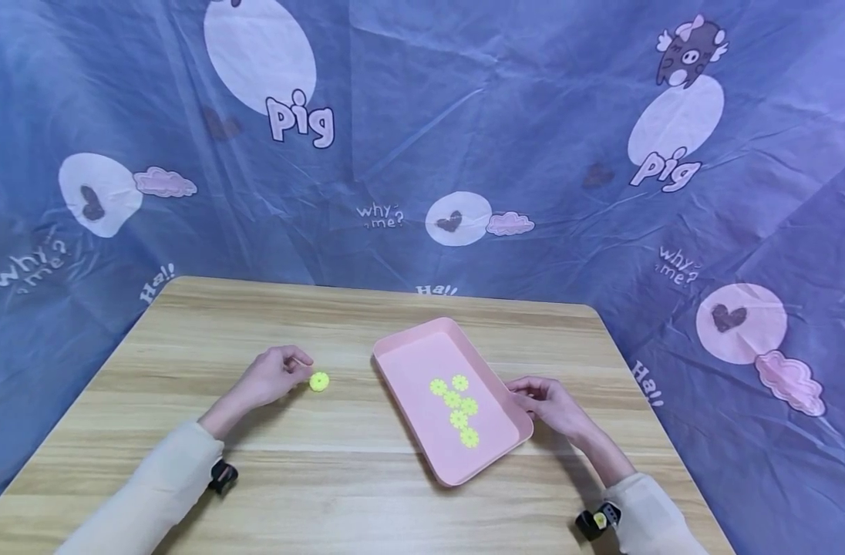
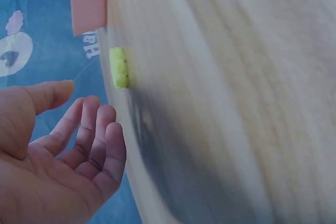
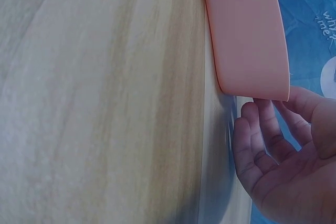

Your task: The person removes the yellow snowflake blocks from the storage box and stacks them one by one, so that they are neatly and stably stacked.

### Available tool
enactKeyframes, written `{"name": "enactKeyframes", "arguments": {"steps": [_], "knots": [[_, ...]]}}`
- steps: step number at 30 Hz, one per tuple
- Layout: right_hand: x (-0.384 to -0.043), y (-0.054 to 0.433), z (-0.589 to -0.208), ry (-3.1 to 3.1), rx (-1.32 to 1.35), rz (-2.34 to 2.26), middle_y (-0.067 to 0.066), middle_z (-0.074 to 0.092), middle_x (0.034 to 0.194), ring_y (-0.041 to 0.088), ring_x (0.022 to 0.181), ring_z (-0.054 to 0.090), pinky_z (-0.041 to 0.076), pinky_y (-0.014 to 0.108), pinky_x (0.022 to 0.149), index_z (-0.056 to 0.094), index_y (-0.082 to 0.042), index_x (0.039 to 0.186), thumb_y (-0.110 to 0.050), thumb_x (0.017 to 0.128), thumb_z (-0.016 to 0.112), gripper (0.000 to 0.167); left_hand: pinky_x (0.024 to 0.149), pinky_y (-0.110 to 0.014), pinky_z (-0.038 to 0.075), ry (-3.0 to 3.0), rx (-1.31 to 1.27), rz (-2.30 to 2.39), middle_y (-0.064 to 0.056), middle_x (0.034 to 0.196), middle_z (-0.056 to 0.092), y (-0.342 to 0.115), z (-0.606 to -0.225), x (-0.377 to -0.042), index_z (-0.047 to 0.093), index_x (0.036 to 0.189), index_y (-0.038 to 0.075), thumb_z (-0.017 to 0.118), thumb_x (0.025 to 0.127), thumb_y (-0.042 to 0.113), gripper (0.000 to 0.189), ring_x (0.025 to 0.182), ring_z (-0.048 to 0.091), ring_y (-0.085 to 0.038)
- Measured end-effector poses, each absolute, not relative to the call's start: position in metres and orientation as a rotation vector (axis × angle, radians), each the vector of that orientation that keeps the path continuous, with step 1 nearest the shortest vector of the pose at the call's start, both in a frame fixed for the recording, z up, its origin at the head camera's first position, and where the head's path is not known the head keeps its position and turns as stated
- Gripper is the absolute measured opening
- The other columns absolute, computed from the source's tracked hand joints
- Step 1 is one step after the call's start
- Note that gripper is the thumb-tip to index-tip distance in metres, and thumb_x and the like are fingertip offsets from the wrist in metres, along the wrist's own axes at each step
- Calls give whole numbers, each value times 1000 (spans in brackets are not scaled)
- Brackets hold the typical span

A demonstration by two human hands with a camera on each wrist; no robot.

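My left hand (image 1: 275, 375) hovers by a yellow-green flower-shaped disc (image 1: 319, 381) on the table, its fingers loosely bent. In the left wrist view a gap shows between that hand (image 2: 79, 156) and the disc (image 2: 119, 67), and the palm holds nothing. At the right, a shallow pink tray (image 1: 412, 370) lies slanted on the table. Several more yellow-green flower discs (image 1: 459, 419) lie grouped inside it. My right hand (image 1: 550, 405) touches the tray's outer right wall with relaxed fingers. The right wrist view has the fingertips at the tray's end (image 3: 249, 40), partly hidden behind it.
The wood-grain table (image 1: 311, 493) carries the tray and the discs. Behind and beside it hangs a blue printed cloth (image 1: 409, 139). A small black device sits at each wrist, one by the left sleeve (image 1: 145, 486) and one by the right sleeve (image 1: 651, 516).
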State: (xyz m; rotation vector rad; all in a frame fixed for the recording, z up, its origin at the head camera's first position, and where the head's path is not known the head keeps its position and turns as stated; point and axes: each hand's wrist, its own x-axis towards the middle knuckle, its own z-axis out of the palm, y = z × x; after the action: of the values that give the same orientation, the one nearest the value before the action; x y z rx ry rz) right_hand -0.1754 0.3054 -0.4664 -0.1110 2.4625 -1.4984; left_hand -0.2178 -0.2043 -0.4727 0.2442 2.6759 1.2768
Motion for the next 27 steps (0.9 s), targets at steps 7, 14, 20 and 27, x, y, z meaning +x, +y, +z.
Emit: {"name": "enactKeyframes", "arguments": {"steps": [7,14,20,27], "knots": [[-175,307,-470,2466,-117,-1486,-7,74,98,4,80,62,53,21,65,66,11,128,-11,102,67,34,64,-27,51,2665,317,1357,-12,96,73,-197,-464,-215,70,121,-2,67,101,19,29,74,70,-20],[-175,309,-470,2461,-97,-1497,-4,73,97,4,78,61,52,21,64,66,10,128,-11,101,68,35,75,-29,51,2748,426,1348,-11,98,74,-177,-458,-214,72,118,1,68,102,20,25,79,65,-14],[-176,310,-469,2465,-107,-1495,4,73,101,4,78,61,52,21,64,66,11,129,-11,101,68,36,73,-26,52,2787,496,1349,-6,96,74,-159,-454,-208,74,114,5,70,100,20,21,78,64,-11],[-177,308,-470,2465,-109,-1497,5,74,102,5,79,61,52,20,65,66,10,129,-11,101,68,36,73,-22,52,2822,588,1397,-2,91,73,-138,-450,-204,75,110,7,72,99,19,17,77,62,-9]]}}
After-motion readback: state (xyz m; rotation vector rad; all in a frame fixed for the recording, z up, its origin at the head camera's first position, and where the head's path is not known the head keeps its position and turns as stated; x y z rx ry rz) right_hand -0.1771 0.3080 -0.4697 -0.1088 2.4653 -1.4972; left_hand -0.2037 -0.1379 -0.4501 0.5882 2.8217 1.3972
